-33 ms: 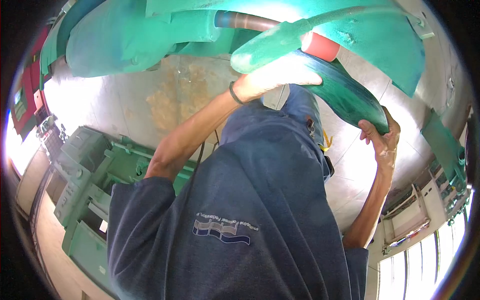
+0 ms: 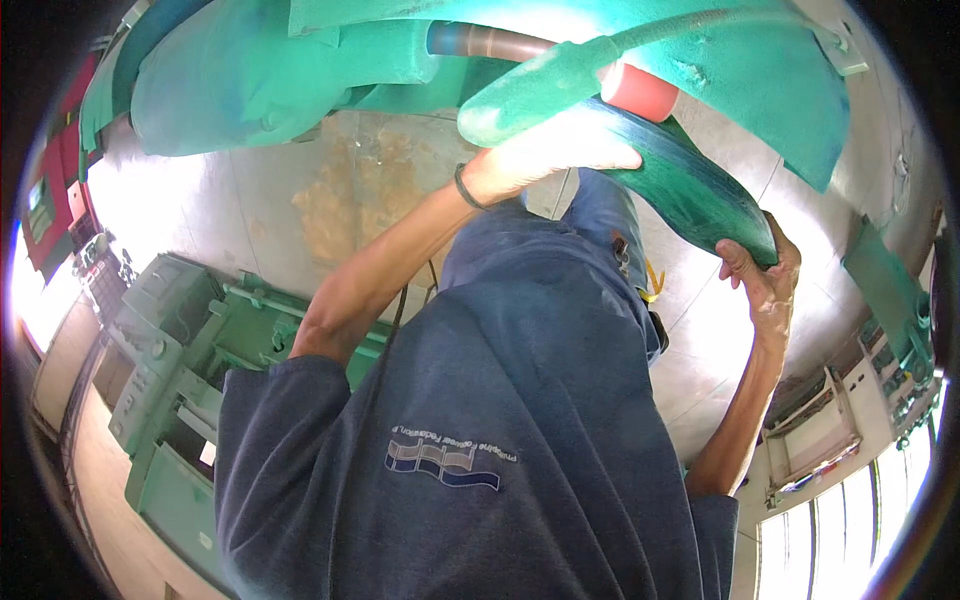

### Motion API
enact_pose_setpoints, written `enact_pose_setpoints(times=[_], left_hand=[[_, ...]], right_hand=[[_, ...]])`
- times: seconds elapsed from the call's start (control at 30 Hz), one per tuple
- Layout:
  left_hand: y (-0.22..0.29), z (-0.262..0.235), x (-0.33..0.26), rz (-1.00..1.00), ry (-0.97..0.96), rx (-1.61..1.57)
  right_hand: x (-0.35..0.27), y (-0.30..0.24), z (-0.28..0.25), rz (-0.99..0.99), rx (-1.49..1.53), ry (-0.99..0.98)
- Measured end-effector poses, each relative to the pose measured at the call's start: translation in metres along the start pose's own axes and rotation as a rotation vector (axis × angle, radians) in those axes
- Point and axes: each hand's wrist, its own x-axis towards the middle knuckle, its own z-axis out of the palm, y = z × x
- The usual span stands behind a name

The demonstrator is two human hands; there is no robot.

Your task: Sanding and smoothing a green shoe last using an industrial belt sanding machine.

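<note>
A glossy green shoe last (image 2: pixel 690 190) with dark streaks is held up at the upper right, its top edge touching or very close to a red cylinder (image 2: pixel 640 92) on a machine shaft. My left hand (image 2: pixel 560 148), washed out by bright light, grips the end by the cylinder; its thumb lies along the last and the other fingers are hard to make out. Around the opposite, lower right end, my right hand (image 2: pixel 768 275) is closed, thumb on the near side and fingers behind. A green paddle-shaped guard (image 2: pixel 540 95) hangs just over my left hand.
The green machine housing (image 2: pixel 230 80) spans the top, with a bare metal shaft (image 2: pixel 490 42) running to the cylinder. Another green machine (image 2: pixel 190 370) stands at the left. A green panel (image 2: pixel 890 290) and a pale cabinet (image 2: pixel 815 430) are at the right. The tiled floor (image 2: pixel 375 190) has a brown stain.
</note>
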Motion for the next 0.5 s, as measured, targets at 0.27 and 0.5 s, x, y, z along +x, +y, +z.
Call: enact_pose_setpoints(times=[0.27,0.5], left_hand=[[-0.039,-0.061,-0.003,-0.035,0.088,0.016],[-0.025,-0.045,-0.004,-0.094,0.246,0.135]], right_hand=[[0.008,-0.007,0.010,0.005,-0.025,-0.015],[0.010,-0.012,0.009,-0.008,-0.033,0.001]])
